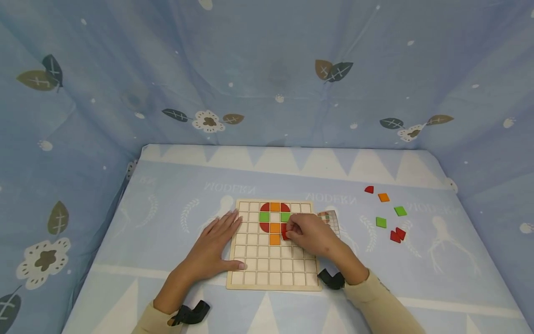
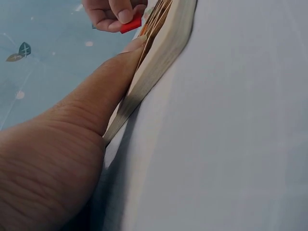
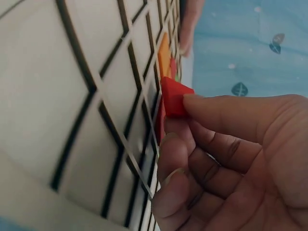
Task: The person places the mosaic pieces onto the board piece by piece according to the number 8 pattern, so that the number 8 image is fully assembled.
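A wooden grid board [image 1: 250,264] lies on the table, with red, orange and green tiles set in its upper middle cells. My left hand [image 1: 218,243] rests along the board's left edge, fingers spread and its thumb [image 2: 103,91] against the near side. Between thumb and fingertips, my right hand [image 1: 313,234] pinches a small red tile [image 3: 175,98], tilted over the grid. Another red tile [image 3: 160,126] shows behind it, partly hidden by the fingers. The set orange tile [image 1: 275,239] is just left of the right hand.
Right of the board lies a card with a printed grid [image 1: 332,221], partly covered by the right hand. Farther right are loose tiles: green [image 1: 381,222], orange [image 1: 384,197] and several red, one a red quarter-round [image 1: 369,189]. A patterned curtain [image 1: 275,74] hangs behind the table.
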Demonstrator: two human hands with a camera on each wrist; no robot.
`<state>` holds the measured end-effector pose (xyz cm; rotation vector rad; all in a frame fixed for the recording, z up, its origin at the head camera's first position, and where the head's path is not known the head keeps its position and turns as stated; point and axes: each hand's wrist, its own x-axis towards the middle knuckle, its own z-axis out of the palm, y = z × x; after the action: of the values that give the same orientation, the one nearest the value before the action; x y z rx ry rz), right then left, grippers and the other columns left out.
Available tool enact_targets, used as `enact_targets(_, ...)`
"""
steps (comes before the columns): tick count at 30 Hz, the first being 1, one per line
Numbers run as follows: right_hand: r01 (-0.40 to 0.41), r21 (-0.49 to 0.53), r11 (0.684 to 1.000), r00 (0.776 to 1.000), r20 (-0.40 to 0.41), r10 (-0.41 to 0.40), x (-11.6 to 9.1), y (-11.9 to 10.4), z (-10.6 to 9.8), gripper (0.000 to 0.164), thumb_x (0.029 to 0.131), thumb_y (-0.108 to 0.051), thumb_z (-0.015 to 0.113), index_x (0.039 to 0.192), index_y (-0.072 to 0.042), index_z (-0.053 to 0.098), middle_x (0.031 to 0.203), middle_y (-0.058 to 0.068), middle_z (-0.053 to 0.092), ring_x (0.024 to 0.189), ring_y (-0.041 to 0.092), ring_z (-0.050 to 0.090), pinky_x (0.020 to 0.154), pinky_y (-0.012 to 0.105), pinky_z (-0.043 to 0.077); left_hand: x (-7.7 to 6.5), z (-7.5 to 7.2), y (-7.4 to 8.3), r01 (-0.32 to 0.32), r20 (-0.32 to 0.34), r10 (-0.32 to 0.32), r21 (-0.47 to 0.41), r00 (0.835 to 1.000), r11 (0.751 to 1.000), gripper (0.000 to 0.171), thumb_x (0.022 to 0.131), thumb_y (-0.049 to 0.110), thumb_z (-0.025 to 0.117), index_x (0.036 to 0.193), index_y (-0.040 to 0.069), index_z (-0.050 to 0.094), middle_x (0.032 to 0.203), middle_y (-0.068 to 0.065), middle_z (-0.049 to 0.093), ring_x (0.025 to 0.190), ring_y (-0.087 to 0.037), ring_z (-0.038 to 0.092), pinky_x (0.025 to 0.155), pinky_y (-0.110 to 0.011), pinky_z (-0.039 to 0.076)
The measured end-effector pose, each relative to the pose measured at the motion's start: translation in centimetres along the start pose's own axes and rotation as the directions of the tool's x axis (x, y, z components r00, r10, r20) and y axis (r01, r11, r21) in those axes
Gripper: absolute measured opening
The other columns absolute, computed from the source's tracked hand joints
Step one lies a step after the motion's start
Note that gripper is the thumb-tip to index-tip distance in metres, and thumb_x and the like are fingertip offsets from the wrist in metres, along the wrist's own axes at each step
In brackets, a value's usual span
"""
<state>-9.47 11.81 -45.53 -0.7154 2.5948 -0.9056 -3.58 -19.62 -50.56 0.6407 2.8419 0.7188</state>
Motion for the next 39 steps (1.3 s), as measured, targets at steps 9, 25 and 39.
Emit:
enact_targets(9,-0.032,-0.037,0.999,0.999,0.039,0.034,0.3,-0.4,0.8,0.016,0.100,-0.012,0.070,0.085,-0.015,0.067,0.072,-0.008,0.056,0.063,0.010,0.051,0.059,0.029,0.044,0.0,0.0,0.0,0.006,0.003,-0.006,0.005,1.000,1.000,0.123,0.078,0.075,0.076,0.169,0.015,0.020,0.175,-0.001,0.009,0.161,-0.023,0.008,0.127,-0.050,0.008)
enact_targets(25,-0.068,-0.090,0.994,0.997,-0.027,0.066,-0.1,-0.9,1.3,0.015,0.096,-0.015,0.078,0.084,-0.016,0.068,0.076,-0.008,0.056,0.066,0.010,0.051,0.059,0.028,0.045,0.0,0.1,-0.1,0.004,0.001,-0.004,0.001,1.000,1.000,0.123,0.078,0.075,0.077,0.169,0.015,0.020,0.176,-0.001,0.010,0.161,-0.021,0.007,0.127,-0.048,0.007)
enact_targets(39,-0.107,-0.064,0.992,0.977,-0.189,0.093,-2.6,2.0,-3.1,0.004,0.098,-0.006,0.072,0.100,-0.006,0.074,0.086,-0.002,0.065,0.076,0.015,0.055,0.069,0.034,0.051,-0.2,0.1,0.0,-0.008,-0.025,0.008,0.003,1.000,1.000,0.122,0.078,0.073,0.079,0.168,0.013,0.022,0.175,-0.004,0.013,0.161,-0.025,0.011,0.127,-0.051,0.009)
